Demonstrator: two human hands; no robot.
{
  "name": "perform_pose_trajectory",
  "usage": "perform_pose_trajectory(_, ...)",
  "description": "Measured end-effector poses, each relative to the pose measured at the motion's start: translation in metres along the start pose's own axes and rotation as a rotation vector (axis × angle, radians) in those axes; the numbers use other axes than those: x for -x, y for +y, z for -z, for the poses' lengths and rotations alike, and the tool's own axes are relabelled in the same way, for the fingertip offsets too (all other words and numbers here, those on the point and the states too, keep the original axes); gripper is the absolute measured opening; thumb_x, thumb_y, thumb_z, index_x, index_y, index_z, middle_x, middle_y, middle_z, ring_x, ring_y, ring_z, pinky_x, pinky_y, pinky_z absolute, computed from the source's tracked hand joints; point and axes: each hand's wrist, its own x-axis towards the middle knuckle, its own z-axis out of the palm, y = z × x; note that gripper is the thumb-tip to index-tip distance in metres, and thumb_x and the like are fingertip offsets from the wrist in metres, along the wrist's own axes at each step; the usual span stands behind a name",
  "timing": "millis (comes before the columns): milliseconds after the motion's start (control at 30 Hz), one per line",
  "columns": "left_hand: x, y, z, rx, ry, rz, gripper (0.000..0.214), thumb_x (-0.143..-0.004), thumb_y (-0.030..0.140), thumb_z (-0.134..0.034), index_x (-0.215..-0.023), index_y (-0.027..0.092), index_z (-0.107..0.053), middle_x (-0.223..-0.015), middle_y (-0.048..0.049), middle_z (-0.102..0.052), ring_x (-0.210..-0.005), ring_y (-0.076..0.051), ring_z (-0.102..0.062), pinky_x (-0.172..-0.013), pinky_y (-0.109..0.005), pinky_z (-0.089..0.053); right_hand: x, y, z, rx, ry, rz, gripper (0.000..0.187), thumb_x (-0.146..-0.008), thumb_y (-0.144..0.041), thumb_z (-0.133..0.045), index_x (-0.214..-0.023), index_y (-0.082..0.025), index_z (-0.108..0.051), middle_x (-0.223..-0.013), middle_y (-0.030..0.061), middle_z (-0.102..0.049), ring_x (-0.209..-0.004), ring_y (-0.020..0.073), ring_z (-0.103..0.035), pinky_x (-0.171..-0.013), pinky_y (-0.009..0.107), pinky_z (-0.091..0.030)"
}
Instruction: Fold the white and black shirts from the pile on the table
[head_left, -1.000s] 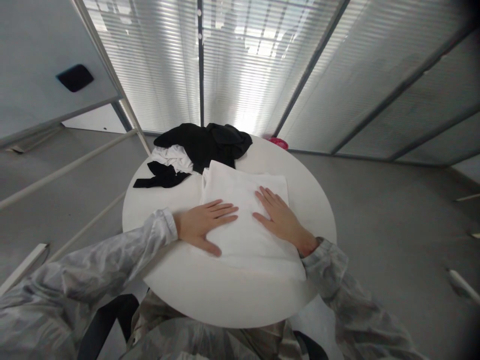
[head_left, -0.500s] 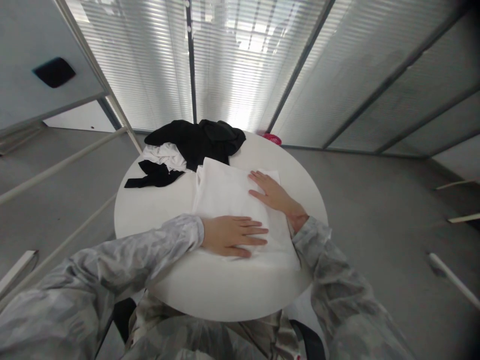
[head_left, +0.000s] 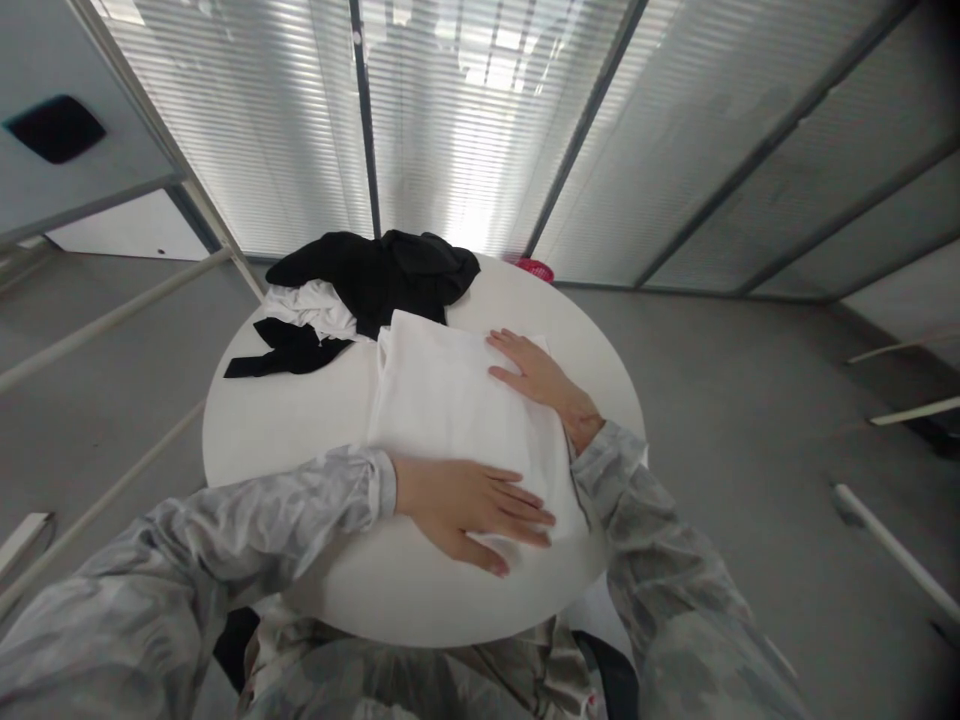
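A folded white cloth (head_left: 442, 390) lies in layers on the round white table (head_left: 300, 425), in front of me. My left hand (head_left: 469, 505) stretches across its near edge, palm down with the fingers apart; the thumb points toward me. Flat on the cloth's right part rests my right hand (head_left: 540, 375), fingers extended and thumb spread. Neither hand grips anything. What kind of garment or sheet the white cloth is, I cannot tell.
At the table's far left lie a heaped black garment (head_left: 375, 275), a crumpled white cloth (head_left: 315, 305) and a smaller black piece (head_left: 289, 350). A pink-red object (head_left: 535, 269) shows at the far edge. A white metal frame (head_left: 112, 320) stands left; blinds-covered glass panels (head_left: 465, 130) stand behind.
My left hand has slid toward me and slightly right, to the white cloth's near edge. My right hand stays on the cloth. The whole view has shifted a little.
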Motion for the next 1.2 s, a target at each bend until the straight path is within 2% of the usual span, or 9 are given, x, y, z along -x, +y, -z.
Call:
perform_pose_trajectory(100, -0.014, -0.01, 0.002, -0.061, 0.065, 0.078, 0.062, -0.114, 0.046, -0.054, -0.173, 0.025, -0.053, -0.173, -0.0093, -0.058, -0.161, -0.027, -0.056, -0.141, -0.042, -0.036, 0.0, 0.0, 0.001, -0.036, 0.016, -0.014, 0.068, -0.111, -0.065, -0.058, -0.172, -0.036, -0.053, -0.18, 0.0031, -0.047, -0.17, 0.0312, -0.038, -0.143, 0.062, -0.025)
perform_pose_trajectory(233, -0.029, -0.017, -0.017, -0.288, 0.108, 0.071, 0.07, -0.113, 0.052, -0.057, -0.17, 0.013, -0.054, -0.178, -0.0191, -0.048, -0.17, -0.036, -0.041, -0.144, -0.055, -0.027, 0.0, 0.005, 0.002, -0.144, 0.073, -0.034, 0.059, -0.112, -0.063, -0.057, -0.164, -0.036, -0.062, -0.173, 0.003, -0.057, -0.168, 0.03, -0.043, -0.142, 0.06, -0.029)
perform_pose_trajectory(400, -0.036, -0.01, -0.033, -0.352, 0.039, -0.055, 0.074, -0.113, 0.057, -0.054, -0.173, 0.013, -0.052, -0.182, -0.0151, -0.042, -0.172, -0.032, -0.038, -0.145, -0.047, -0.026, 0.0, 0.011, 0.0, -0.195, 0.082, -0.057, 0.056, -0.11, -0.063, -0.06, -0.158, -0.036, -0.068, -0.169, 0.0019, -0.061, -0.167, 0.0283, -0.045, -0.141, 0.06, -0.031)
perform_pose_trajectory(633, -0.035, 0.009, -0.041, -0.151, -0.006, -0.114, 0.072, -0.11, 0.048, -0.063, -0.174, 0.018, -0.053, -0.179, -0.0117, -0.047, -0.17, -0.027, -0.04, -0.142, -0.04, -0.035, 0.001, 0.01, 0.002, -0.188, 0.081, -0.05, 0.055, -0.111, -0.06, -0.059, -0.16, -0.037, -0.067, -0.17, 0.0009, -0.06, -0.167, 0.0292, -0.045, -0.142, 0.06, -0.03)
perform_pose_trajectory(733, -0.034, 0.017, -0.024, 0.031, -0.07, -0.084, 0.067, -0.113, 0.047, -0.058, -0.176, 0.026, -0.049, -0.177, -0.0042, -0.051, -0.168, -0.022, -0.045, -0.142, -0.035, -0.034, 0.001, 0.01, 0.002, -0.176, 0.086, -0.032, 0.055, -0.112, -0.06, -0.057, -0.161, -0.036, -0.066, -0.171, 0.0014, -0.059, -0.167, 0.0297, -0.045, -0.142, 0.06, -0.031)
perform_pose_trajectory(833, -0.023, 0.005, 0.016, 0.17, -0.08, 0.003, 0.063, -0.119, 0.045, -0.046, -0.18, 0.029, -0.042, -0.178, 0.001, -0.051, -0.166, -0.017, -0.048, -0.138, -0.027, -0.037, 0.002, 0.009, 0.002, -0.155, 0.075, -0.046, 0.057, -0.112, -0.061, -0.056, -0.163, -0.036, -0.064, -0.172, 0.001, -0.058, -0.168, 0.0313, -0.043, -0.142, 0.062, -0.031)
perform_pose_trajectory(967, 0.019, -0.044, 0.06, -0.092, 0.274, 0.216, 0.062, -0.118, 0.045, -0.05, -0.177, 0.028, -0.045, -0.18, -0.0081, -0.048, -0.169, -0.026, -0.044, -0.145, -0.048, -0.024, 0.001, 0.009, 0.001, -0.096, 0.042, -0.034, 0.064, -0.113, -0.064, -0.052, -0.169, -0.035, -0.058, -0.177, 0.0017, -0.051, -0.17, 0.0317, -0.039, -0.143, 0.063, -0.029)
perform_pose_trajectory(1067, 0.055, -0.08, 0.065, -0.273, 0.294, 0.393, 0.069, -0.113, 0.052, -0.059, -0.176, 0.027, -0.046, -0.184, -0.0126, -0.04, -0.173, -0.031, -0.035, -0.145, -0.056, -0.017, 0.0, 0.01, -0.001, -0.039, 0.025, -0.03, 0.07, -0.113, -0.07, -0.048, -0.172, -0.032, -0.053, -0.182, 0.0038, -0.044, -0.172, 0.0324, -0.035, -0.144, 0.06, -0.026)
perform_pose_trajectory(1200, 0.081, -0.093, 0.058, -0.418, 0.314, 0.54, 0.071, -0.115, 0.061, -0.053, -0.177, 0.028, -0.044, -0.186, -0.0123, -0.035, -0.174, -0.032, -0.032, -0.145, -0.056, -0.014, 0.001, 0.016, -0.004, 0.059, 0.028, -0.101, 0.08, -0.111, -0.076, -0.045, -0.176, -0.029, -0.046, -0.187, 0.0069, -0.034, -0.173, 0.0363, -0.031, -0.143, 0.063, -0.024)
